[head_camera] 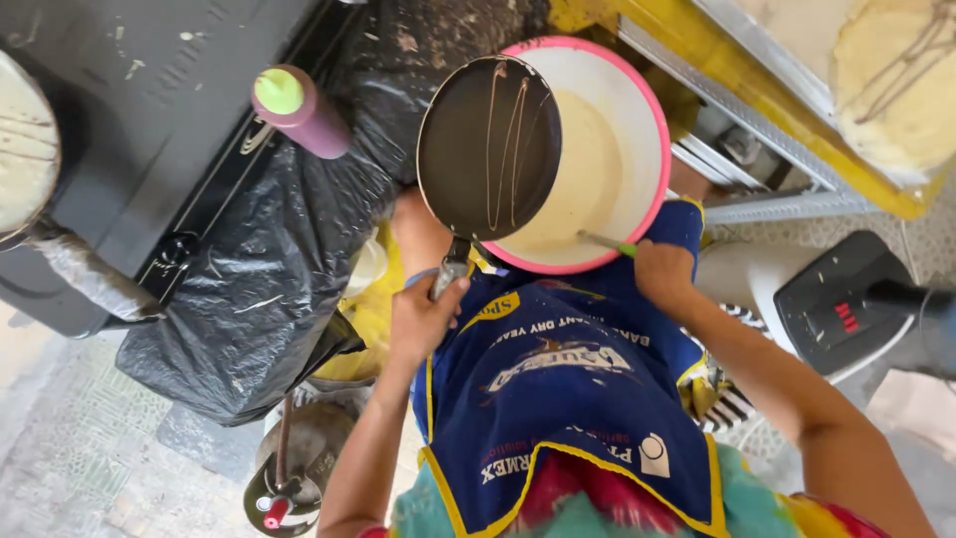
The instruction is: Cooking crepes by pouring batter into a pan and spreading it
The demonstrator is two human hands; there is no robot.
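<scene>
Pan [488, 147] dark, round, streaked with brown drizzle

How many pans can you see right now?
2. One dark pan, streaked with batter, is held by the left hand over the pink-rimmed bowl. Another pan sits at the far left edge, partly cut off. More may lie outside the view.

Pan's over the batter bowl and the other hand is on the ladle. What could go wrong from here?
1. The left hand holds the dark pan only by its handle, tilted over the pink-rimmed bowl; a slip might drop it into the batter.
2. The bowl sits on the lap, on the blue apron, so stirring by the right hand with the green-handled ladle may tip it.
</scene>
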